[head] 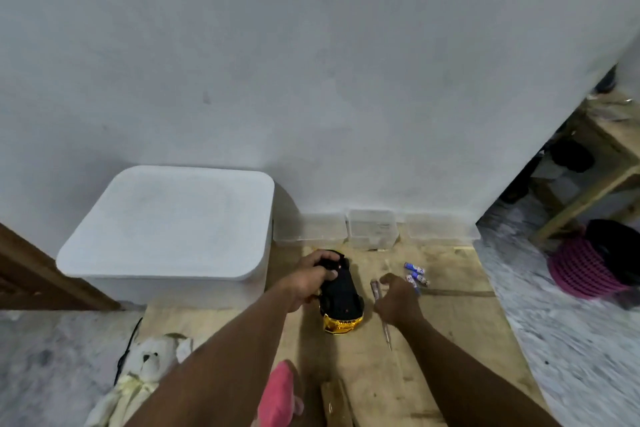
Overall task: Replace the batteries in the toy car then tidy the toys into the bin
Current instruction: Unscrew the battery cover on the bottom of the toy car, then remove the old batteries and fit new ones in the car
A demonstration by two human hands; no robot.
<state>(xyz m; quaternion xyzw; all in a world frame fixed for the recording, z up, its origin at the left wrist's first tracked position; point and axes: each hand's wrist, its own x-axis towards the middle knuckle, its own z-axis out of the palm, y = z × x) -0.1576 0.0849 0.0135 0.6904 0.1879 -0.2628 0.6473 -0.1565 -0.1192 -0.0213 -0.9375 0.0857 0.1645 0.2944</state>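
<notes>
A home floor corner: plain white wall [311, 62], lidded white bin [166, 229] far left, stuffed bear [145, 367] near left, wooden table [595, 163] and woven pink basket [581, 267] right.

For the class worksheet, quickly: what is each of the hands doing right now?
Left hand: closed on the toy car.
Right hand: open, holding nothing, above the screwdriver.

Bare cardboard sheet [446, 322] lies open right of the screwdriver [381, 308] and below the batteries [416, 274]. Leftward, the lidded white bin [166, 229] blocks passage; three clear tubs [372, 232] line the wall behind. The upturned toy car [341, 291] fills the centre, between the left hand [311, 279] and right hand [398, 298].
</notes>
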